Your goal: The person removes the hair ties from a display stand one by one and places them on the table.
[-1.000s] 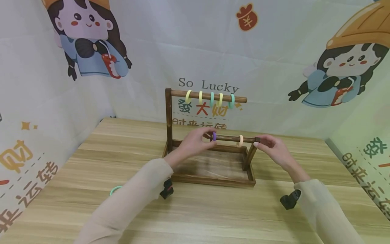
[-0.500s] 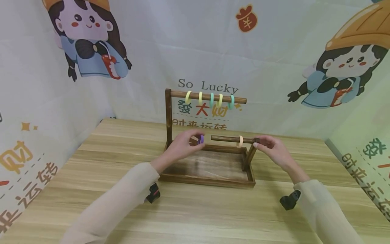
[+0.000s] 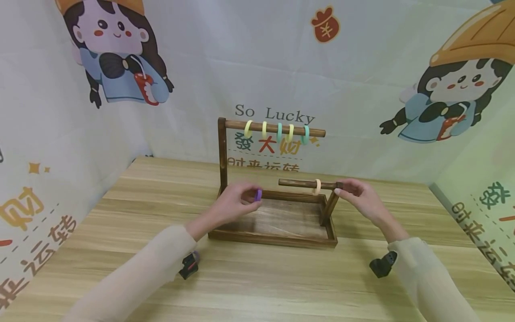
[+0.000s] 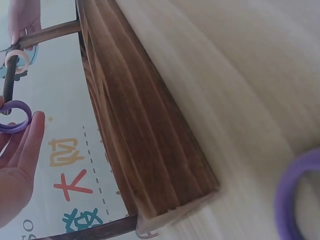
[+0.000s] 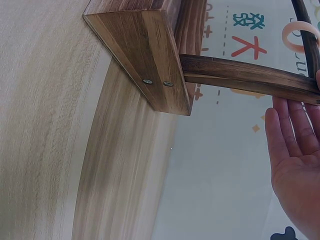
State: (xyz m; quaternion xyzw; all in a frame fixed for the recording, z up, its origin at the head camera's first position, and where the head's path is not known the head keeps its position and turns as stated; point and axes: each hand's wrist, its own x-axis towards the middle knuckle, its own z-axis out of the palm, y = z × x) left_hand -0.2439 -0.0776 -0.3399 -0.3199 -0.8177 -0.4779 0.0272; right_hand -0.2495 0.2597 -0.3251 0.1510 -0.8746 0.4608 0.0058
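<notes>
My left hand (image 3: 233, 203) pinches a purple ring (image 3: 258, 195) between thumb and fingers, just left of the free end of the lower bar (image 3: 297, 183) of a brown wooden stand (image 3: 273, 240). In the left wrist view, the held purple ring (image 4: 29, 117) appears close to that bar's tip. A peach ring (image 3: 317, 187) hangs on the lower bar. My right hand (image 3: 362, 199) grips the bar's right end, where it meets the short post (image 3: 330, 208). Several yellow and green rings, among them a green ring (image 3: 279, 133), hang on the upper bar (image 3: 315, 131).
Another purple ring (image 4: 287, 200) lies on the wooden table (image 3: 277, 286), partly behind the left wrist camera (image 3: 189, 266) in the head view. The right wrist camera (image 3: 382, 264) hangs below the sleeve. A printed cloth (image 3: 257, 67) stands behind the table.
My left hand has slid the purple ring off the lower bar's free end and moved left and slightly down with it. My right hand stays at the post.
</notes>
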